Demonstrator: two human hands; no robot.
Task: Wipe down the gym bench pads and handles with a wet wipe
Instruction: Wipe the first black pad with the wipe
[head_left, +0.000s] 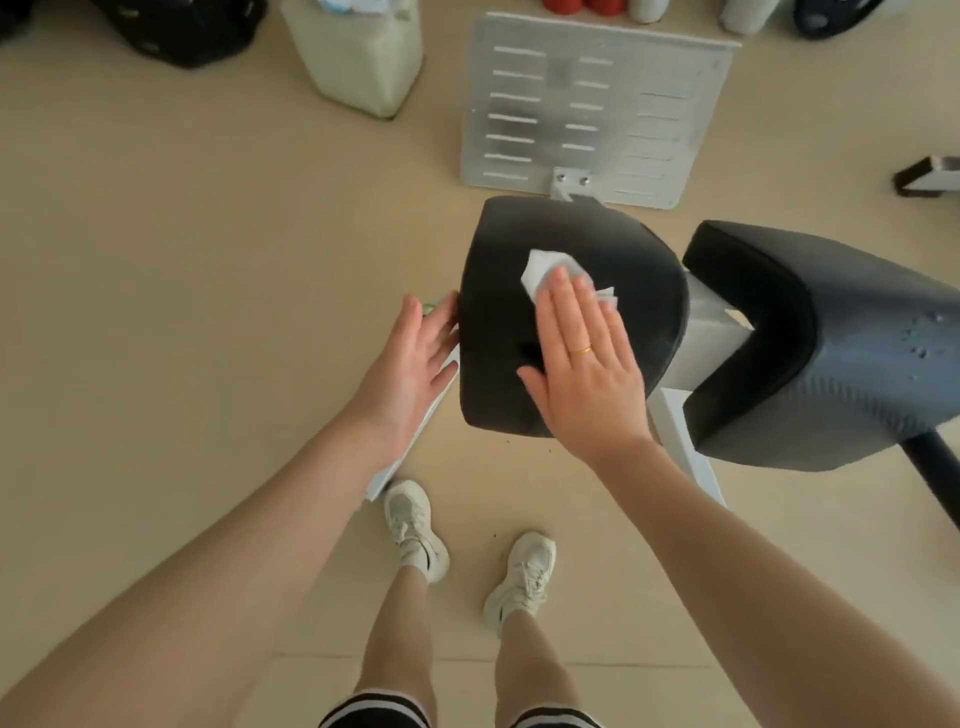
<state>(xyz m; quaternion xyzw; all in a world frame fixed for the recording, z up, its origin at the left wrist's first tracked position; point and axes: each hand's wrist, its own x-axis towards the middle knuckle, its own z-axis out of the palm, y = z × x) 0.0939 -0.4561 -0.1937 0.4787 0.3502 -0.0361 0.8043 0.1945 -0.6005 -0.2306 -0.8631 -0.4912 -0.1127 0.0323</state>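
Here, right hand (584, 364) flat, fingers straight, pressing crumpled white wet wipe (545, 273) under the fingertips onto rounded, matte black seat pad (519, 249); left hand (410, 364) open, fingers extended against pad's left edge; droplet-beaded back pad (857, 343) beyond.

I stood on a smooth beige tiled floor (182, 260). A pale green sack (363, 57) leaned ahead. Soft, even light fell.

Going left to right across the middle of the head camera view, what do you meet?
Left hand → round black pad with the right hand pressing a wet wipe flat on it → white frame → long black pad.
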